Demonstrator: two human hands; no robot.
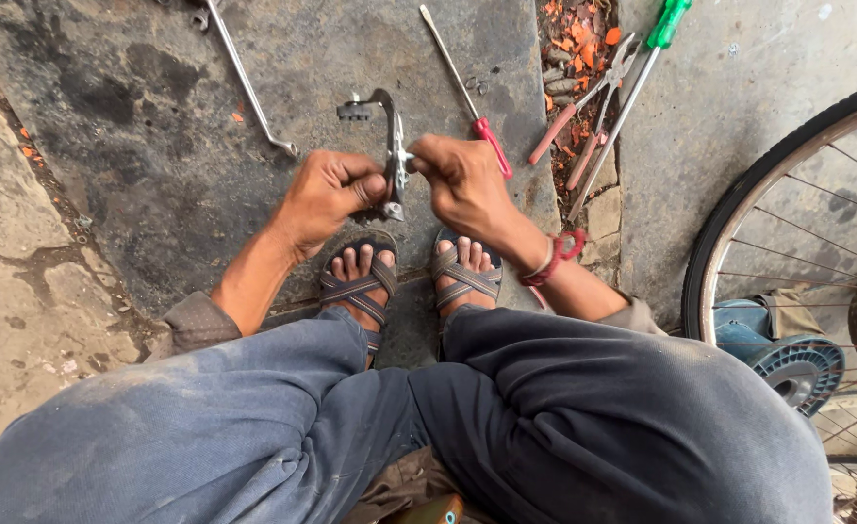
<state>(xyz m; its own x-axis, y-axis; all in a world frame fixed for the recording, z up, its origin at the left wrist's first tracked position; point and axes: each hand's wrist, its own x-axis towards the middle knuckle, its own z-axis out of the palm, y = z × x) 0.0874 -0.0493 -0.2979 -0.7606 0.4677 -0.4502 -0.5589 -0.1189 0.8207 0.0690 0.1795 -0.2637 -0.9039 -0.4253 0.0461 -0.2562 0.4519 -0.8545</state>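
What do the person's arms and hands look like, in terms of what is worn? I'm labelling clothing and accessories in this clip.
Both hands are bare, no gloves. The left hand has nothing on its wrist; the dull grey-brown sleeve is pushed up near the elbow. The right hand has a red cord bracelet with a pale band at the wrist, and a similar pushed-up sleeve.

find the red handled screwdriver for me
In the head view, the red-handled screwdriver lies on the stone floor just beyond the right hand, left of the pliers.
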